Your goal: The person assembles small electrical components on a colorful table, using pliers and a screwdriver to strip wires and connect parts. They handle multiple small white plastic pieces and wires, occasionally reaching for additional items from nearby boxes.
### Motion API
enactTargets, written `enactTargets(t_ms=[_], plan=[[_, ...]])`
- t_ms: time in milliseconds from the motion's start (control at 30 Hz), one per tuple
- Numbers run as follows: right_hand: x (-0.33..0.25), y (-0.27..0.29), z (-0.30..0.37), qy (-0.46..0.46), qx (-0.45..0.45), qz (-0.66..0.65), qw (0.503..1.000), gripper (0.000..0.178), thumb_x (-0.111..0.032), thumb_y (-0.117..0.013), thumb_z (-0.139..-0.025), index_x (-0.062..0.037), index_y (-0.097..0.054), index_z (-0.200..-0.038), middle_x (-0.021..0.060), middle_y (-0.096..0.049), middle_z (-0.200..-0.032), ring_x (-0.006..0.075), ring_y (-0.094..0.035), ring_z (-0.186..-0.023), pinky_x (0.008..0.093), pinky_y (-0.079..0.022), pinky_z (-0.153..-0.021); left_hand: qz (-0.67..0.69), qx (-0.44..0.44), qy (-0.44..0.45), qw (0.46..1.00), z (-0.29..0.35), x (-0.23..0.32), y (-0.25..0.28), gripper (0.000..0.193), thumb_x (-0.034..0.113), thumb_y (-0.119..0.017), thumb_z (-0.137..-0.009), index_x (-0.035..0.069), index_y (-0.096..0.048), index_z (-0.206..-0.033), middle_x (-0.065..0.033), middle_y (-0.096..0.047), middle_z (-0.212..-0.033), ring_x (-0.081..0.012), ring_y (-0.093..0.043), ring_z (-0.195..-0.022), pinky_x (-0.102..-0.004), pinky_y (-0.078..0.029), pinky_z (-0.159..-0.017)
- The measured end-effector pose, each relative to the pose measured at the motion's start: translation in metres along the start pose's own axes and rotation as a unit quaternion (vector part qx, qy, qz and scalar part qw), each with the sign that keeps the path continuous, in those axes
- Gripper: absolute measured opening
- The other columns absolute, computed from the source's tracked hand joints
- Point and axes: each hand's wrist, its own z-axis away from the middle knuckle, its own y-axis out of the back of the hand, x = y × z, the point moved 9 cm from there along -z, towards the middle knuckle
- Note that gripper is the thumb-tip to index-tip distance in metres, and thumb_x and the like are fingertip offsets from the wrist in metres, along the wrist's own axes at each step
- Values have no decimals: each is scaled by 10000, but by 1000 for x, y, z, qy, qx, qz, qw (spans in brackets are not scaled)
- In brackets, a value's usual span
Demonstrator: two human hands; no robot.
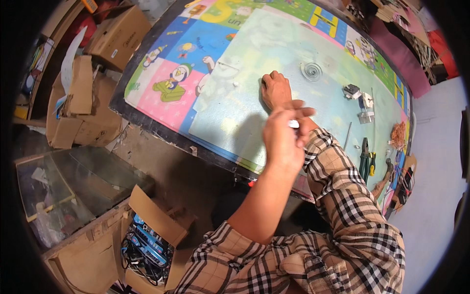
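My left hand (285, 134) is raised over my right wrist, its fingers bent and slightly blurred. A small white piece (293, 124) shows among those fingers; its kind is too small to make out. Farther out, my right hand (276, 90) rests on the pale green sheet (245, 115) with its fingers curled under. Whatever lies beneath those fingers is hidden. To the right of that hand is a flat grey spiral coil (312, 72). A tiny white bit (235, 84) lies to its left.
Small black-and-white parts (351, 90) lie at right, beyond dark-handled pliers (364, 159), a yellow-and-black screwdriver (372, 164) and a copper-coloured wire bundle (397, 135). The table has a dark edge (161, 130). Left stand cardboard boxes (117, 39); an open box (152, 210) holds blue electronics.
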Motion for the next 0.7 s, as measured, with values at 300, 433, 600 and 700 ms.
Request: enactTargets(t_ms=[300,433,600,700], plan=[[-76,-35,-19,203,0,-61,977,62,-90,-527,-797,-50,-556,-835,176,-558,-848,368,-543,-815,473,-427,-731,44,11,-49,998,0,16,-3,240,42,-455,-776,-38,-496,-1000,-161,-613,-799,-107,-420,-442,-215,-283,-367],[-9,-20,-10,152,-8,-11,988,141,-124,-483,-793,-26,-580,-826,184,-581,-791,366,-556,-767,460,-448,-701,63,28,-46,997,-13,-12,-1,199,92,-401,-776,30,-497,-940,-109,-593,-713,-98,-404,-420,-235,-279,-339],[66,-31,4,55,-78,40,995,216,-221,-597,-778,-31,-652,-865,150,-619,-892,301,-595,-766,397,-480,-738,78,27,-72,994,-11,8,0,164,85,-336,-829,15,-484,-844,-104,-549,-649,-104,-391,-398,-260,-258,-346],[72,-35,10,62,-76,29,995,222,-226,-597,-780,-32,-652,-875,151,-617,-899,305,-591,-782,398,-476,-749,76,45,-79,993,-16,2,4,180,91,-325,-844,16,-489,-840,-102,-546,-642,-104,-391,-392,-247,-258,-339]])
